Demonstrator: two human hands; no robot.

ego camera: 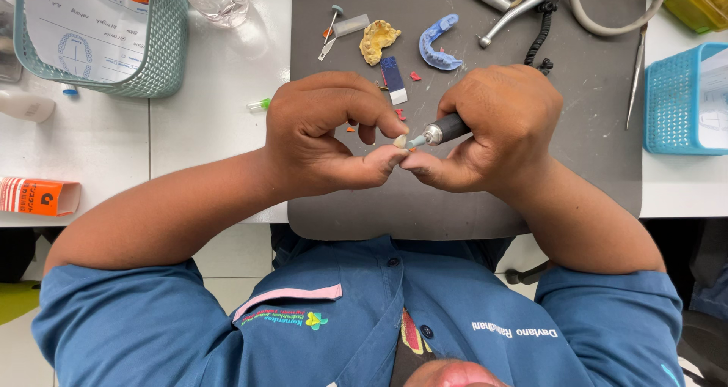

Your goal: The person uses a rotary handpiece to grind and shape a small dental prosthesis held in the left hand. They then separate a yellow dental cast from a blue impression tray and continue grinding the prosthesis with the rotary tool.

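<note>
Right under the camera there's a blue shirt (364, 311), and both forearms come up from it and meet in the middle over the near part of a grey mat (455, 205) on the white bench (220, 91). The left hand (326, 129) is curled into a loose fist, with thumb and forefinger pinching a tiny pale piece (400, 140) right at the fingertips. The right hand (500, 125) is wrapped pen-style around a dark rotary handpiece (447, 130), fingers closed snug on the barrel, and its small tip (415, 141) sits right against the piece. The two thumbs touch each other underneath, which looks to me like bracing. So I'd say it's mid-trim or mid-polish on that little piece, not setup or cleanup. What it calls for from here is basically steadiness: keep the thumbs locked together, use light pressure, and turn the piece in the pinch rather than moving the tool much, since something that small could easily pop out. Can't tell if the tip is spinning. Just past the knuckles there are a few red crumbs and a small blue-and-white block (393, 80). Farther out are a yellow dental cast (378, 40) and a blue arch-shaped piece (438, 44), then another metal handpiece (523, 7) with its hose at the far edge. A teal basket (163, 53) sits off to the far left and a blue basket (671, 99) to the right.
</note>
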